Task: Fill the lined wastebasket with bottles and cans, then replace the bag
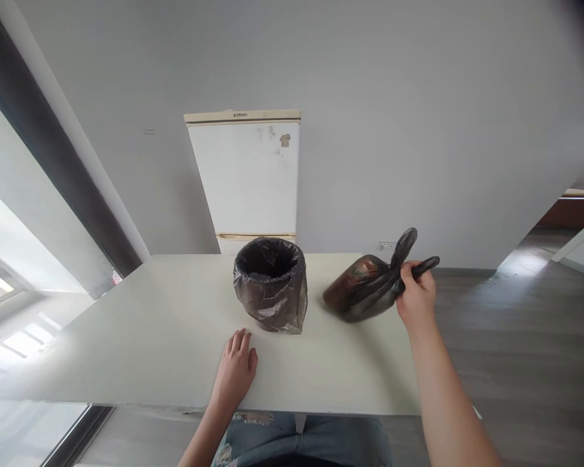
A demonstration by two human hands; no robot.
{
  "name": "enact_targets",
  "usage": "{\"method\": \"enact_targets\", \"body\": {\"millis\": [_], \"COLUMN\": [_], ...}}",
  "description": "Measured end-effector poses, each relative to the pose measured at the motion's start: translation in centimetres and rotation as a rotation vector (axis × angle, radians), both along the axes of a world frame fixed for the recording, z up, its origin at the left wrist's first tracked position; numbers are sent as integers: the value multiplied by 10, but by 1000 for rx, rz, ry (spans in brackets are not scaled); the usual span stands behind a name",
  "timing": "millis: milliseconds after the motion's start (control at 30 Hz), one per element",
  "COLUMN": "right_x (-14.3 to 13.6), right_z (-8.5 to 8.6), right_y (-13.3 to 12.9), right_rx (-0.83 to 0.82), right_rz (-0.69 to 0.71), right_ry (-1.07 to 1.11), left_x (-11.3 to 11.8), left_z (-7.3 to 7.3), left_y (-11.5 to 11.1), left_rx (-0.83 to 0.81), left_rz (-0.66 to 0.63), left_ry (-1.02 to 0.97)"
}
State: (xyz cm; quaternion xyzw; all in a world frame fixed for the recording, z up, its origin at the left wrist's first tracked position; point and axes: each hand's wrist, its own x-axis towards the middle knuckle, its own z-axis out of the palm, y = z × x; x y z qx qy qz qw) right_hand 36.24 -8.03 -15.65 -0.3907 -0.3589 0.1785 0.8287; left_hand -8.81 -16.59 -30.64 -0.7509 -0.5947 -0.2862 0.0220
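Observation:
My right hand point(417, 292) grips the knotted neck of a filled black plastic garbage bag point(365, 292), with two tied ends sticking out past the fingers. The bag is tilted over the right part of the table and slightly blurred; reddish-brown contents show through it. My left hand point(237, 363) lies flat on the table with its fingers stretched out, holding nothing. Just beyond it stands a trash can lined with a black bag point(275, 298), its mouth open and the liner folded down over the outside. What the can itself looks like is hidden by the liner.
The pale table point(141, 337) spans the space before me, its right edge close to my right forearm. Behind it a white refrigerator point(253, 175) stands against the grey wall point(394, 130). Grey wooden floor point(506, 350) lies to the right, and windows let in light at left.

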Motion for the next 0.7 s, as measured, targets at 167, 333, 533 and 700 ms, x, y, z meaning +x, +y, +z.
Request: {"method": "enact_targets", "body": {"millis": [167, 333, 533, 700], "right_x": [-13, -25, -45, -57], "right_z": [45, 58, 64, 69], "right_y": [-25, -38, -52, -60], "right_rx": [-30, -45, -43, -48], "right_rz": [164, 304, 395, 446], "right_ry": [-276, -287, -266, -253], "left_x": [0, -1, -1, 0], "left_z": [0, -2, -2, -1], "left_y": [1, 2, 1, 0], "left_rx": [4, 1, 26, 24], "left_rz": [1, 4, 7, 9], "left_ry": [13, 42, 45, 50]}}
